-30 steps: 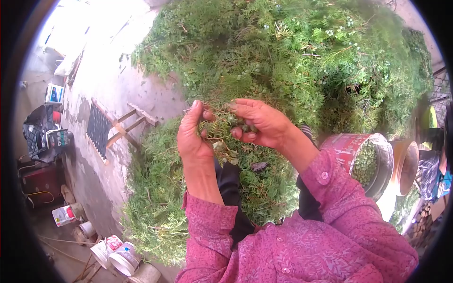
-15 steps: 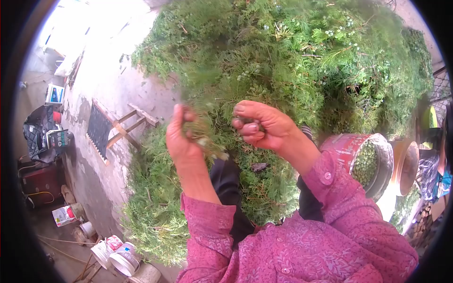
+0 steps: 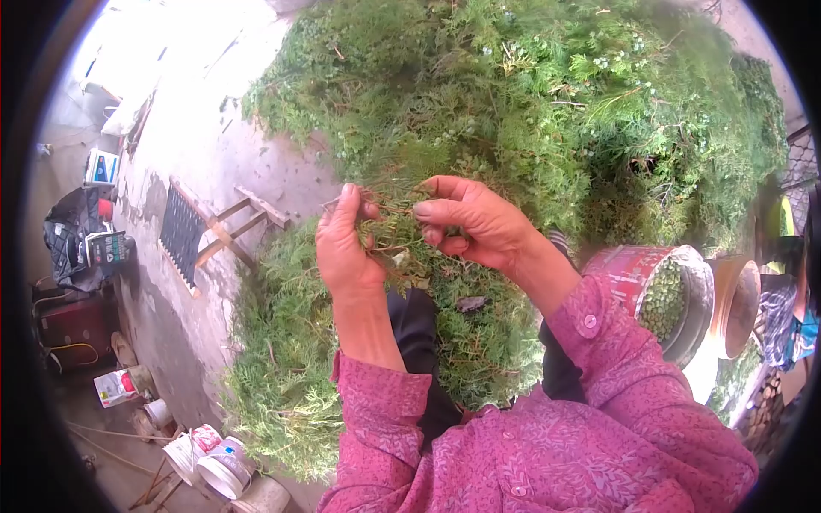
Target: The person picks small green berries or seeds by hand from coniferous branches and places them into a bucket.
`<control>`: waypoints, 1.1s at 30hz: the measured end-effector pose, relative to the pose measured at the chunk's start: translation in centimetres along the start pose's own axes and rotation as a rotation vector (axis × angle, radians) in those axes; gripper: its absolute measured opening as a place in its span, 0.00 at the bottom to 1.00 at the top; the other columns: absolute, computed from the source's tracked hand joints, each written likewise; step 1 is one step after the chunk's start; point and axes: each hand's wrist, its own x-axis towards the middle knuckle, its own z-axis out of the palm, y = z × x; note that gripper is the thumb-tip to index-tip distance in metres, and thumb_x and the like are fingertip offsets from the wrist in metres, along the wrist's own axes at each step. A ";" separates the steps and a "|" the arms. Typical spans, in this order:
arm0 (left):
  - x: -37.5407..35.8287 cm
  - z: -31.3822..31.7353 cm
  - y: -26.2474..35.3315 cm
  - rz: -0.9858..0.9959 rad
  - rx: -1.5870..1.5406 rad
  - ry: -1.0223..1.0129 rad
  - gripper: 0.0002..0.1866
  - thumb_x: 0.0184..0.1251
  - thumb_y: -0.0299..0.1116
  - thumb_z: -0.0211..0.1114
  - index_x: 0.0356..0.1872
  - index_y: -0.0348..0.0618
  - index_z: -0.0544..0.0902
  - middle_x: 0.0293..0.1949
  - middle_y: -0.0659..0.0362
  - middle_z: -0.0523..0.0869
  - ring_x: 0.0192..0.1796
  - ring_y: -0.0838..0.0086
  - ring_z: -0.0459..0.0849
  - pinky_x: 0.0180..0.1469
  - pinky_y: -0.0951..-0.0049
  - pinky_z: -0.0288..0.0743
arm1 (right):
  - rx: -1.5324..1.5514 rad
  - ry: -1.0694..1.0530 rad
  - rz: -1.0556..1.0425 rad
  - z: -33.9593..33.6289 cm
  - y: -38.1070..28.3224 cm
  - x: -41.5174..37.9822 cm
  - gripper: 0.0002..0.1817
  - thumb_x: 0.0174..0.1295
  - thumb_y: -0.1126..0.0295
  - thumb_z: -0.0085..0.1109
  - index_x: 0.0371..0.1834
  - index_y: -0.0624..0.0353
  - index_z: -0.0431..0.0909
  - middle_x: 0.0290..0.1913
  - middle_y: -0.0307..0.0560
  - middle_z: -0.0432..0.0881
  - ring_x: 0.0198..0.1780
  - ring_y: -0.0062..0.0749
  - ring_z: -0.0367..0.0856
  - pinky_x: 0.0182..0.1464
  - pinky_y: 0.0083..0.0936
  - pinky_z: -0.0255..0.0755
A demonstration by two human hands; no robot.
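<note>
My left hand (image 3: 349, 248) is closed round the stem of a small green sprig (image 3: 395, 235), which spreads toward the right between my two hands. My right hand (image 3: 479, 221) pinches at the sprig's upper right side, with thumb and forefinger together; whatever lies inside its curled fingers is hidden. Beneath and beyond both hands spreads a large heap of green conifer branches (image 3: 530, 111) with small pale berries. To the right of my right forearm, a red and white bucket (image 3: 611, 272) lies tilted, with green berries (image 3: 663, 299) inside.
A tan bucket (image 3: 737, 295) is beside the red one. On the left are a wooden folding stool (image 3: 231, 231) with a dark seat, white buckets (image 3: 224, 470), a dark padded bag (image 3: 68, 235) and a small red-white container (image 3: 120, 387) on the concrete floor (image 3: 162, 325).
My left hand has shifted slightly right and down with the sprig. My right hand has its fingers at the sprig now, where before it was apart and more tightly curled.
</note>
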 end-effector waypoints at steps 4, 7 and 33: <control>0.0 0.1 -0.2 0.035 0.023 -0.066 0.06 0.59 0.33 0.61 0.31 0.43 0.76 0.23 0.65 0.76 0.24 0.83 0.73 0.20 0.87 0.64 | 0.024 0.030 -0.016 -0.3 0.3 0.1 0.06 0.55 0.76 0.57 0.34 0.58 0.72 0.24 0.38 0.74 0.20 0.18 0.73 0.15 0.08 0.58; 0.7 -0.7 -0.6 0.014 0.033 -0.059 0.06 0.60 0.34 0.61 0.31 0.44 0.77 0.24 0.64 0.77 0.25 0.81 0.73 0.21 0.85 0.65 | 0.007 0.004 -0.117 -0.2 0.6 0.1 0.05 0.53 0.77 0.57 0.30 0.57 0.71 0.25 0.39 0.76 0.19 0.17 0.72 0.15 0.10 0.60; 2.4 -2.6 -0.5 -0.087 -0.079 0.138 0.06 0.59 0.35 0.61 0.31 0.45 0.76 0.25 0.65 0.75 0.27 0.78 0.69 0.25 0.71 0.66 | -0.250 -0.175 -0.054 1.9 -0.2 -2.3 0.09 0.62 0.65 0.50 0.32 0.58 0.73 0.18 0.33 0.69 0.13 0.11 0.61 0.15 0.09 0.55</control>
